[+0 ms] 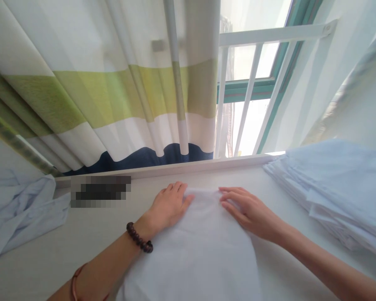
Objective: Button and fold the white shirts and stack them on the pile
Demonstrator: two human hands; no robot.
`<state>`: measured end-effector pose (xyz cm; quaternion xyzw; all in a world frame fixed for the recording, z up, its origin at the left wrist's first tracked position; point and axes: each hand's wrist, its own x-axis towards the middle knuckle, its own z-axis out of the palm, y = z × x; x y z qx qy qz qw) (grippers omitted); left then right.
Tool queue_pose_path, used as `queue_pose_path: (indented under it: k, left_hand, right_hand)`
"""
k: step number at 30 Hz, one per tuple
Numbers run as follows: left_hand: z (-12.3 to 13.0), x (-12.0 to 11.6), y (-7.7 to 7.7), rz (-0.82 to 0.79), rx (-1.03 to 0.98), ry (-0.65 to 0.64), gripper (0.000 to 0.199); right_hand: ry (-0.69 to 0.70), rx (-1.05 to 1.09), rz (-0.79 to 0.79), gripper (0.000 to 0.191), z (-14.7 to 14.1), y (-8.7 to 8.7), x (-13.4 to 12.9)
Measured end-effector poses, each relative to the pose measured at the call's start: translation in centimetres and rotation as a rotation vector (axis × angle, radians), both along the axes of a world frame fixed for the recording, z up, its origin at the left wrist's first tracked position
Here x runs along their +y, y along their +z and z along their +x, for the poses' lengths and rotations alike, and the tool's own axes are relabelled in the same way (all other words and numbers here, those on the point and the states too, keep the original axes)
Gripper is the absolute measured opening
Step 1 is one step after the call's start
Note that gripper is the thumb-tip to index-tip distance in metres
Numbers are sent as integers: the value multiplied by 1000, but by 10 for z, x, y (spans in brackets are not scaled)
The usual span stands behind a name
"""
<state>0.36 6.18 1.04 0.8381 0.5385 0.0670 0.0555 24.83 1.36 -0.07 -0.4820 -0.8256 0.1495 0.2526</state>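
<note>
Plain white piece of soft fabric (203, 246), spread almost flat on white, smooth-looking surface (90, 234); narrow at the far end, wider toward the near side, with curved right edge and few light wrinkles.

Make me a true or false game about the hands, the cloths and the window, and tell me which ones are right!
1. The left hand and the right hand both touch the white cloth. True.
2. The curtain is red all over. False: it has white, green and dark blue parts.
3. The pale folded stack is on the left side. False: it is on the right.
4. White bars stand in front of the window. True.
5. The dark beads are on the right wrist. False: they are on the left wrist.
</note>
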Motion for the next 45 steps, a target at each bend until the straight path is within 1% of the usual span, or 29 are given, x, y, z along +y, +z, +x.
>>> queue_pose_path:
  k: [1, 2, 4, 6, 8, 10, 11, 14, 17, 20, 24, 26, 28, 31, 35, 37, 39, 43, 45]
  left_hand:
    - [-7, -5, 5, -35, -1, 39, 47]
    - [-16, -8, 10, -78, -19, 69, 49]
    - [-36, -8, 17, -175, -108, 104, 52]
    - [-59, -4, 20, -304, -246, 116, 49]
    - [-80, -2, 20, -450, -387, 97, 45]
    - [-94, -3, 16, -533, -491, 41, 49]
    - [-99, -4, 13, -539, -526, 5, 51]
    - [-101, -6, 1, -440, -552, -64, 49]
    - [-97, -4, -8, -321, -561, -115, 42]
    - [-96, 0, -11, -303, -565, -185, 42]
    - [-92, -1, -10, -257, -510, -212, 47]
    - [-87, -2, -12, -232, -532, -226, 46]
    - [-81, -3, -14, -222, -580, -223, 40]
    - [-79, -1, -15, -279, -633, -212, 36]
    - [-87, 4, -13, -483, -695, -223, 40]
    - [-88, 5, -11, -519, -700, -249, 39]
    - [-86, 4, -12, -460, -670, -268, 38]
    - [-79, 1, -20, -195, -596, -254, 39]
    - [-78, 0, -23, -94, -565, -314, 38]
  right_hand:
    - [-76, -5, -2, 33, 1, -3, 3]
    - [-132, -17, -16, 42, 1, -6, 7]
    - [-163, -29, -93, 56, 2, -9, 14]
    - [-120, 4, -188, 56, 6, -9, 20]
    - [-49, 87, -264, 51, 15, -9, 25]
    - [20, 165, -317, 46, 26, -9, 29]
    - [51, 186, -335, 44, 31, -9, 30]
    - [102, 186, -359, 46, 37, -11, 30]
    - [87, 167, -340, 47, 31, -14, 29]
    - [80, 214, -270, 45, 21, -19, 31]
    - [98, 246, -169, 39, 15, -25, 38]
    - [131, 241, -167, 36, 14, -26, 40]
    - [160, 244, -188, 33, 15, -24, 41]
    - [183, 263, -230, 32, 18, -22, 42]
    - [223, 270, -302, 35, 23, -18, 43]
    - [254, 263, -320, 38, 25, -18, 43]
    - [268, 252, -302, 39, 26, -19, 43]
    - [256, 231, -205, 44, 26, -23, 40]
    - [261, 223, -184, 45, 25, -24, 39]
